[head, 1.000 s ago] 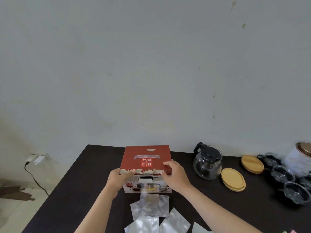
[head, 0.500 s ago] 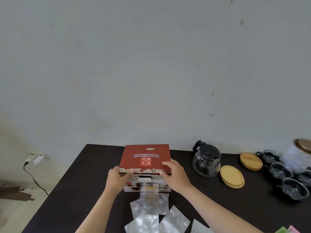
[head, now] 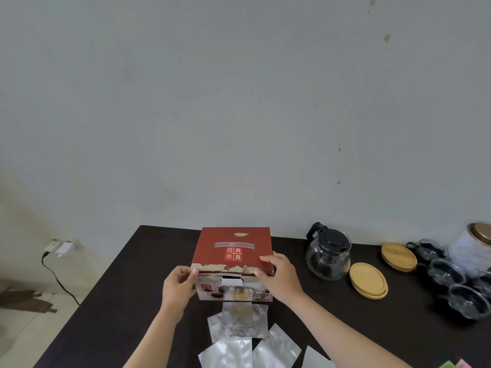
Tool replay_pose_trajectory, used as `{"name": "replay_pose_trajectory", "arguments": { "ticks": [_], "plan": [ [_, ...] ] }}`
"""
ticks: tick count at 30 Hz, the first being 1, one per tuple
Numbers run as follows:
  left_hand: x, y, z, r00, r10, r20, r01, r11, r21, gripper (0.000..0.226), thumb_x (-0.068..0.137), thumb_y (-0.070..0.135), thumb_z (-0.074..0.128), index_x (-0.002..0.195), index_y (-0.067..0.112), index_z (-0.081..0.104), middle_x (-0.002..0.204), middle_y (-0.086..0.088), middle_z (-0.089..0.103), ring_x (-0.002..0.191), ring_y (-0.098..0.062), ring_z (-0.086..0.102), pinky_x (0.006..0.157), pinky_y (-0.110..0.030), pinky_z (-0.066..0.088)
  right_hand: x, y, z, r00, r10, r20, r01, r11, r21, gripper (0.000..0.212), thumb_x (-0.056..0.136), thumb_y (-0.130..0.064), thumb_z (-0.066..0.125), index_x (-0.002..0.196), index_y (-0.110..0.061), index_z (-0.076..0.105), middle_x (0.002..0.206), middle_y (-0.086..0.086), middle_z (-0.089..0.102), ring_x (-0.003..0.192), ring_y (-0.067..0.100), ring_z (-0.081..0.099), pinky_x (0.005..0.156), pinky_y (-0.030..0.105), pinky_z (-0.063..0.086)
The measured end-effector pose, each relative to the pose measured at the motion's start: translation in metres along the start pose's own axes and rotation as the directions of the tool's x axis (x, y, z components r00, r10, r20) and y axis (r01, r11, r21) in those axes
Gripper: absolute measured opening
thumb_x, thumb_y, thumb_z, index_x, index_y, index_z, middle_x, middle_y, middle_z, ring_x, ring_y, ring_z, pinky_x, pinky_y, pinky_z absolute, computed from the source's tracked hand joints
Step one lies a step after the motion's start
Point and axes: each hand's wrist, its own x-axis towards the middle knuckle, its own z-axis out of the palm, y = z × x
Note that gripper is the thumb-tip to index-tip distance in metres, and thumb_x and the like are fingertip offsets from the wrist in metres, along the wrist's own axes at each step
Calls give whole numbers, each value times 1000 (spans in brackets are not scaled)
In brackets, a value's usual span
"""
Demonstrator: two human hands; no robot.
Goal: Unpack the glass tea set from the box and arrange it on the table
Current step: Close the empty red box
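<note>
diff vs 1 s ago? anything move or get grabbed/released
Barely anything. The left hand and right hand keep their grip on the near edge of the red box lid; no lift shows, only a small camera shift. The box, glass teapot, wooden coasters, glass cups and foil packets stayed in place on the table.

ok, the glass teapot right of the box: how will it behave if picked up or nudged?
The glass teapot is probably rigid and fragile: clear glass walls, black lid. Its wide round belly suggests it should slide rather than tip when nudged. The black handle looks like the safest grip; bare glass could be slippery.
</note>
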Motion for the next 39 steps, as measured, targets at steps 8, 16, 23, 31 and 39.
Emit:
{"name": "replay_pose_trajectory", "arguments": {
  "ticks": [8, 16, 23, 31, 39],
  "plan": [
    [8, 4, -5, 995, 51, 89, -66, 984, 165, 12, 94, 16, 56, 88, 8, 63, 88, -1, 69, 86, -16, 65, 63, -25, 52, 4, -4, 1, 1000, 10, 2, -10, 999, -35, 42, 83, -23, 73, 123, -15, 61, 127, -1, 52, 102, 3, 50, 80, 1, 36],
    [10, -4, -5, 996, 90, -11, -85, 968, 235, 18, 88, 20, 64, 101, 17, 52, 95, 0, 65, 86, -19, 64, 77, -44, 57, 5, -3, -2, 1000, -8, 5, 8, 998, -55, 43, 84, -25, 72, 124, -16, 61, 128, -1, 52, 103, 2, 48, 82, 3, 34],
    [-8, -11, 22, 985, 162, -63, -147, 970, 196, 54, 75, 29, 78, 116, 14, 46, 109, -1, 55, 97, -16, 58, 81, -30, 50, 1, -1, 2, 1000, -12, -17, 12, 1000, -26, 43, 85, -23, 70, 126, -15, 59, 132, 1, 49, 110, 2, 45, 90, 7, 32],
    [-7, -13, 43, 984, 25, -174, -25, 1000, 3, 70, 71, 13, 81, 126, 13, 38, 119, -5, 42, 107, -21, 51, 93, -38, 47, -1, -3, 2, 1000, -11, -18, 10, 1000, -1, 43, 86, -23, 70, 127, -16, 57, 132, 1, 48, 111, 6, 49, 94, 13, 39],
    [0, -8, 54, 955, -139, -263, 101, 983, -154, 61, 68, 2, 78, 111, 21, 39, 116, -7, 46, 104, -26, 54, 85, -41, 51, -1, -4, 3, 1000, -4, -24, 5, 1000, 16, 43, 85, -21, 70, 126, -15, 59, 132, 1, 49, 114, 10, 52, 96, 15, 39]
  ]
}}
